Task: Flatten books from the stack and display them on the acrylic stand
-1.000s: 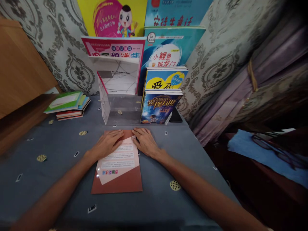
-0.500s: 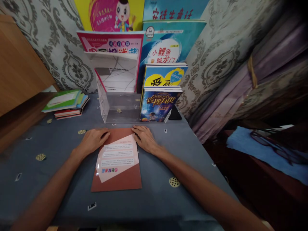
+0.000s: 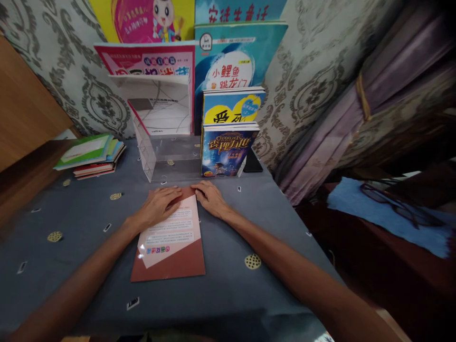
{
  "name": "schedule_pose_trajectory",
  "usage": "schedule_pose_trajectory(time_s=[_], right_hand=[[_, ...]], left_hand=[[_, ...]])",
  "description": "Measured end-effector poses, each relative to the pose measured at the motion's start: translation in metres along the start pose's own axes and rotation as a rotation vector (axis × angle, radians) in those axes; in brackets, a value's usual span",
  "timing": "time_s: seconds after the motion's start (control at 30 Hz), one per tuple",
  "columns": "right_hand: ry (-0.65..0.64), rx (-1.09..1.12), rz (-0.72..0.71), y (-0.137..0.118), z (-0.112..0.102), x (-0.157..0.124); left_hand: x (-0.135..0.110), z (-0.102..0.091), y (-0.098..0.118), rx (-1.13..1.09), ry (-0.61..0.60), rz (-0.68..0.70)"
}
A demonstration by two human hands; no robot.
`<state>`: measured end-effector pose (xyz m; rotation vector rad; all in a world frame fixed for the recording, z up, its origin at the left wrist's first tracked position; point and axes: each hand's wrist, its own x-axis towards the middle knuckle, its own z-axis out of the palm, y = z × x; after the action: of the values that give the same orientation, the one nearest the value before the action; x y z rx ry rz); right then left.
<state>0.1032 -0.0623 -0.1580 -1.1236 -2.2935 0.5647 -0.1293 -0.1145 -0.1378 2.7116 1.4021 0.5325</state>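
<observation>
A thin reddish-brown book (image 3: 171,266) lies flat before me, its pale slanted panel of small upside-down print facing up. My left hand (image 3: 160,204) rests palm down across its upper left part, fingers stretched out and covering some of the text. At the upper right corner is my right hand (image 3: 211,197), its fingertips touching the edge, fingers loosely bent and apart from the thumb. Just beyond the book stands a clear acrylic rack (image 3: 146,156). A blue paperback (image 3: 226,149) sits upright in its front right section; the front left section shows bare.
Behind are a yellow-and-blue book (image 3: 231,109), a teal book (image 3: 231,61), a pink book (image 3: 142,59) and a yellow book (image 3: 142,19). A small stack of books (image 3: 89,154) lies left. A dark phone (image 3: 252,161) is right of the rack; eyeglasses (image 3: 388,202) rest on blue cloth (image 3: 349,199).
My left hand has slid right from the book's left edge onto its upper part. The right hand stays at the corner. The whole view has shifted slightly.
</observation>
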Motion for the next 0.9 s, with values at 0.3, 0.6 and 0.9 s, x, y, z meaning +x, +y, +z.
schedule_pose_trajectory(time_s=[0.3, 0.6, 0.9], right_hand=[[0.133, 0.159, 0.04, 0.003, 0.001, -0.003], [0.086, 0.086, 0.044, -0.002, 0.0, -0.003], [0.074, 0.026, 0.047, -0.004, 0.0, -0.002]], left_hand=[[0.024, 0.023, 0.002, -0.08, 0.024, 0.067], [0.023, 0.018, 0.009, -0.062, 0.007, 0.083], [0.002, 0.013, 0.03, -0.096, -0.031, 0.149]])
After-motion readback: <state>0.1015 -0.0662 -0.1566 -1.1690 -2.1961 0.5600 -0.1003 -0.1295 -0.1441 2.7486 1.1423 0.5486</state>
